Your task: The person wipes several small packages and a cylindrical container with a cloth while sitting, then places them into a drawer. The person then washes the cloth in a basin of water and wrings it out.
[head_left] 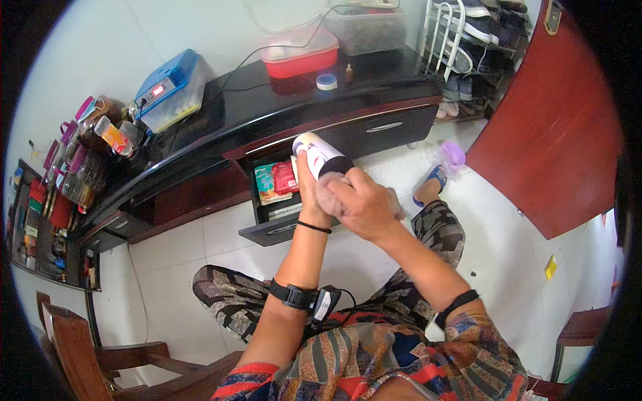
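My left hand (309,190) is wrapped round a white cylindrical container (315,147) with dark printed shapes and a black end, held tilted over an open drawer (257,234). My right hand (371,207) grips a pale pinkish cloth (328,192) and presses it against the black end of the container. Part of the cloth hangs out past the right side of that hand. Inside the drawer, below the container, lie a green packet (265,180) and a red packet (285,176). My forearms and the container hide the rest of the drawer.
On the black cabinet top (267,107) stand a red tub (301,57), a blue-lidded box (170,87), a blue-and-white round container (327,81) and several jars (83,170). At right are a shoe rack (461,40), a red door (542,127) and a purple object (453,154). A wooden chair (73,347) stands lower left.
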Demonstrator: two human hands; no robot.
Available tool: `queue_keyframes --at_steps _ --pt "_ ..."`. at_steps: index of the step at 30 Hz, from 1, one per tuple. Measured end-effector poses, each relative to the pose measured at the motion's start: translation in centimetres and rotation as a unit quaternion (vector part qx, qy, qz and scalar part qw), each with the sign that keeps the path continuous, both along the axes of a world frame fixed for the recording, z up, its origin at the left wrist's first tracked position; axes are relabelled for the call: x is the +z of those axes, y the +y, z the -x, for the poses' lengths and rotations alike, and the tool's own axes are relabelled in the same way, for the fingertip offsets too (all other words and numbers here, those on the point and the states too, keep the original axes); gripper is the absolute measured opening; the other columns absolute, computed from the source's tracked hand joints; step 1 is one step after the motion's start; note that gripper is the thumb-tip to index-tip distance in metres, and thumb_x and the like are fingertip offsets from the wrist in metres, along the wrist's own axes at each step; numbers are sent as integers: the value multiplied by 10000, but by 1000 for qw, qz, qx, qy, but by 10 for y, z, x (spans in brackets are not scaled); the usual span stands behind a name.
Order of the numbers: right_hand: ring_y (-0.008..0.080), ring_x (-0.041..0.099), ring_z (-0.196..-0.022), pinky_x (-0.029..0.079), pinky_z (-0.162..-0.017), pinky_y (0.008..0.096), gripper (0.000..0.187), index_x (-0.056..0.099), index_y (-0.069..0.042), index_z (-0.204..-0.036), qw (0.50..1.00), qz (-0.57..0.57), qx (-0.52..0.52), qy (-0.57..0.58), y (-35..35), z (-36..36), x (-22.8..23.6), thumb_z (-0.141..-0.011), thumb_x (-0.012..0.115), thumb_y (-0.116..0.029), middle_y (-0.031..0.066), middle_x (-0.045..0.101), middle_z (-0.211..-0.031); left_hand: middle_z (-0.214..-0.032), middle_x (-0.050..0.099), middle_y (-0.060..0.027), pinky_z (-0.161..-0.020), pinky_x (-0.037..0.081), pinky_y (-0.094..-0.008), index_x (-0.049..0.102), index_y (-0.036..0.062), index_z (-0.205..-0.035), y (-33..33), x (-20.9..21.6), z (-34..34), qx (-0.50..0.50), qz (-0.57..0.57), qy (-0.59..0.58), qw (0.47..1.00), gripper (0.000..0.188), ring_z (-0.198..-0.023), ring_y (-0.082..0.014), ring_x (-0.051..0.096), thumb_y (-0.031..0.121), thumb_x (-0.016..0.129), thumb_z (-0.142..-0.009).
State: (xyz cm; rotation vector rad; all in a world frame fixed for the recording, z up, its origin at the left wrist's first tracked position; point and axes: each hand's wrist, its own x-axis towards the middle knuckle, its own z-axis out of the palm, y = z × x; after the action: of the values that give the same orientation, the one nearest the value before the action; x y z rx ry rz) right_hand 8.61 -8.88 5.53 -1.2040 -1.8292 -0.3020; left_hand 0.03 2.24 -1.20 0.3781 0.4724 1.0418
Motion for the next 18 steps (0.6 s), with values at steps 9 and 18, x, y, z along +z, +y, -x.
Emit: queue_keyframes --at_steps 9,18 --pt "284 579 -713 491 -567 390 209 634 -114 -871 998 39 -49 31 3 -10 -15 -666 639 -76 88 511 -800 -932 633 -101 -756 539 -398 539 71 -1091 -6 14 -7 59 -64 -6 996 423 -853 -266 629 449 467 -914" --pt "142 597 -838 469 -771 246 408 623 12 -1062 893 174 33 413 -5 -108 -5 -659 655 66 68 631 -930 -1175 512 -63 -958 387 -298 353 47 -1327 -24 27 22 22 -418 265 869 785 -1094 -179 500 77 742 -646"
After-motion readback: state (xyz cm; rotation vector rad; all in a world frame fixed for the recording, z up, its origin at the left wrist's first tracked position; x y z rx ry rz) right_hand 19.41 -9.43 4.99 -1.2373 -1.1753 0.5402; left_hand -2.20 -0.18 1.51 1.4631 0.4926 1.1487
